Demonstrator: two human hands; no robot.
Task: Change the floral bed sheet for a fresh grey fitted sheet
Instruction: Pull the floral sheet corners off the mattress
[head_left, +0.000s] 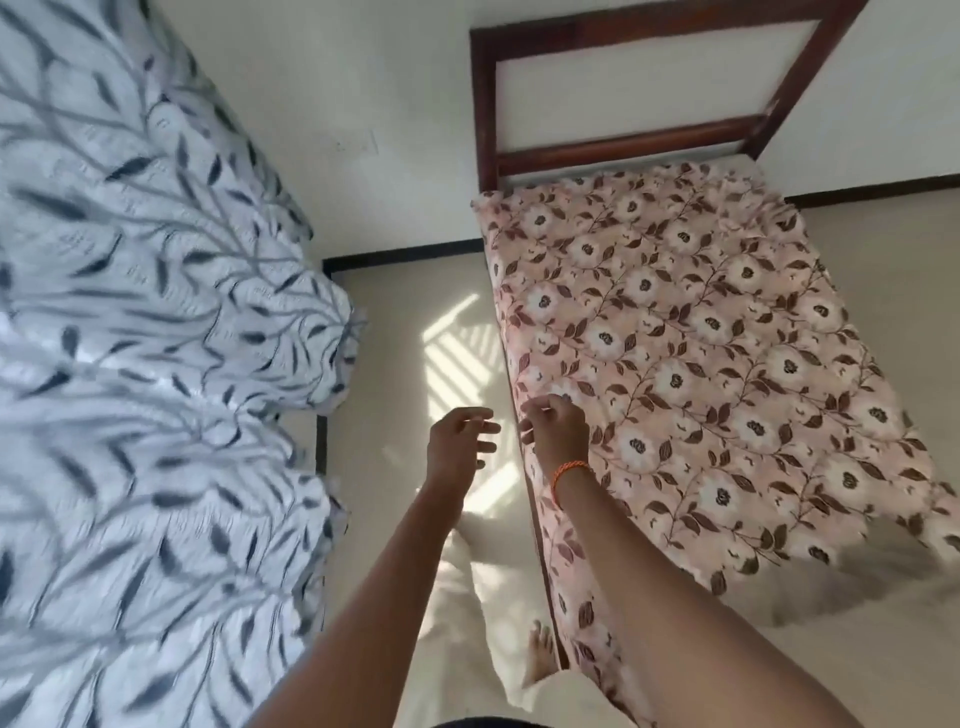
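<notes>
The floral bed sheet (701, 353) covers the bed below the wooden headboard (623, 93); at its near side edge the right hand (558, 428) curls its fingers (530, 415), though any grip is unclear. Just beside that edge the left hand (460, 439) hovers, fingers loosely spread, holding nothing; a blue leaf-patterned cloth (156, 364) lies well apart from the sheet.

The floral bed sheet (691, 353) covers the wooden-framed bed (613, 150) standing on the floor (384, 364).

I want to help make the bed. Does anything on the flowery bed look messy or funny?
Yes. The floral sheet lies fairly smooth on top, but its near right corner has come loose and rumpled, showing pale mattress underneath. The right hand is at the sheet's left edge; the left hand hangs beside it over the floor.
</notes>
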